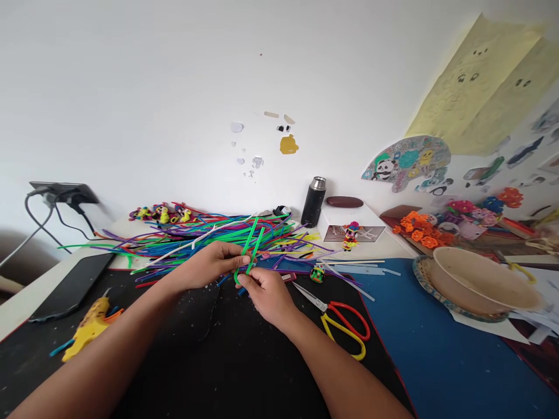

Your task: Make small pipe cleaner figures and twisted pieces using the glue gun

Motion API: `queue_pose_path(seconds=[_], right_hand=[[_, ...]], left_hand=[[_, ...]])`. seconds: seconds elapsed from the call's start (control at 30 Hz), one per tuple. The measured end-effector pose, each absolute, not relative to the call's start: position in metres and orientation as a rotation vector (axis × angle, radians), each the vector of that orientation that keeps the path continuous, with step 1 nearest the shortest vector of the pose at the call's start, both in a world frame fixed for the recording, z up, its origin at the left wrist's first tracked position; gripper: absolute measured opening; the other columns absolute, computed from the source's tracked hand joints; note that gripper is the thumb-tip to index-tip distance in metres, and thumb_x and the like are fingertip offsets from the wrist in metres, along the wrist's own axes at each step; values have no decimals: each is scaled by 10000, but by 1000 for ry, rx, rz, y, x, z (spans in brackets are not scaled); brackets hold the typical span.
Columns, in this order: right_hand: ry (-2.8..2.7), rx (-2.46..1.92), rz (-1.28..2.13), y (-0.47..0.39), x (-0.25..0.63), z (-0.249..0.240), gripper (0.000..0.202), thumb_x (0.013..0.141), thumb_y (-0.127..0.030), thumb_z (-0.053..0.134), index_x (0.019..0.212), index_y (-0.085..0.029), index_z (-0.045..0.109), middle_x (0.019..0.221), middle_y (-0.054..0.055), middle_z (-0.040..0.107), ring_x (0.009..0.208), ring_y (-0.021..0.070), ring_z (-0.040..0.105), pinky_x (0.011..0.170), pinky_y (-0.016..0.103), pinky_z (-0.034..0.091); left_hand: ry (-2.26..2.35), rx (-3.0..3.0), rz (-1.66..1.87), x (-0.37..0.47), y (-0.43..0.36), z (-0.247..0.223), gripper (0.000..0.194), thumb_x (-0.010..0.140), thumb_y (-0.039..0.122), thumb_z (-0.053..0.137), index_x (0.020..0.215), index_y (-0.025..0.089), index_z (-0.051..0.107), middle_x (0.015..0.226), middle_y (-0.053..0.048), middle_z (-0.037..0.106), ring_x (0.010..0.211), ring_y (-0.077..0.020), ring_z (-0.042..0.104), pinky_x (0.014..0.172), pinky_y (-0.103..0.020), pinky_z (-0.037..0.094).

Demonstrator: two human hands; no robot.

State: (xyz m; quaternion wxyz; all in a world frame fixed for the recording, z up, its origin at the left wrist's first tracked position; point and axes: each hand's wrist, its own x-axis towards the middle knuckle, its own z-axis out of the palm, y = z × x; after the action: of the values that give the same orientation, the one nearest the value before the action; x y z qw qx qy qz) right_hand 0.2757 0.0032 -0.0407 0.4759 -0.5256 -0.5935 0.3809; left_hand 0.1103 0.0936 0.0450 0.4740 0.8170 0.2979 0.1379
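A bright green pipe cleaner (247,237) is bent into a narrow U, its two ends pointing up and the curve at the bottom. My left hand (216,263) pinches its left side between thumb and fingers. Close beside it, my right hand (267,293) grips the pipe cleaner low down near the bend. Behind both hands lies a wide pile of coloured pipe cleaners (174,233), green, purple, blue, red and white. Scissors (345,326) with one red and one yellow handle lie right of my right hand, blades apart.
A yellow glue gun (89,331) and a black phone (72,285) lie at left. A black flask (313,203), a white box (349,218) and a small figure (350,235) stand at the back. The round bowl (484,279) is at right, and a small green figure (317,273) sits near the scissors.
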Motion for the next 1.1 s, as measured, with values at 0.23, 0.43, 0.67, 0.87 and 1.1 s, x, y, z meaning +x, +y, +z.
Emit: queue_pose_path(seconds=[0.23, 0.43, 0.67, 0.87, 1.1], right_hand=[[-1368, -1245, 1070, -2, 273, -37, 372, 974, -546, 655, 784, -238, 741, 468, -38, 496, 440, 164, 471, 517, 268, 318], [-1371, -1208, 1152, -4, 272, -35, 388, 979, -559, 645, 809, -218, 723, 462, -49, 489, 419, 137, 451, 490, 256, 288], [-1337, -1159, 1187, -3, 270, -34, 397, 993, -562, 611, 847, -200, 686, 492, -68, 467, 389, 110, 435, 464, 241, 300], [-1310, -1090, 1203, -5, 270, -30, 436, 1018, -584, 564, 887, -186, 682, 499, -82, 472, 384, 89, 428, 445, 220, 338], [-1031, -1024, 1245, 5, 274, -34, 531, 942, -712, 602, 779, -207, 567, 485, -83, 489, 353, 85, 424, 402, 222, 329]], left_hand=[[640, 1926, 258, 104, 95, 48, 452, 908, 615, 673, 821, 178, 753, 709, -13, 647, 647, -155, 517, 605, -258, 408], [634, 1835, 207, 103, 98, 44, 420, 881, 573, 736, 1061, 199, 800, 791, -26, 713, 658, -155, 572, 588, -242, 417], [605, 1753, 257, 107, 98, 41, 374, 850, 543, 790, 880, 172, 761, 712, -22, 692, 592, -129, 555, 560, -233, 426], [678, 1690, 351, 110, 97, 38, 391, 767, 529, 863, 771, 167, 715, 629, -14, 677, 546, -124, 568, 494, -216, 406], [695, 1606, 551, 116, 97, 39, 379, 720, 500, 909, 798, 161, 757, 655, -36, 739, 604, -164, 667, 567, -254, 524]])
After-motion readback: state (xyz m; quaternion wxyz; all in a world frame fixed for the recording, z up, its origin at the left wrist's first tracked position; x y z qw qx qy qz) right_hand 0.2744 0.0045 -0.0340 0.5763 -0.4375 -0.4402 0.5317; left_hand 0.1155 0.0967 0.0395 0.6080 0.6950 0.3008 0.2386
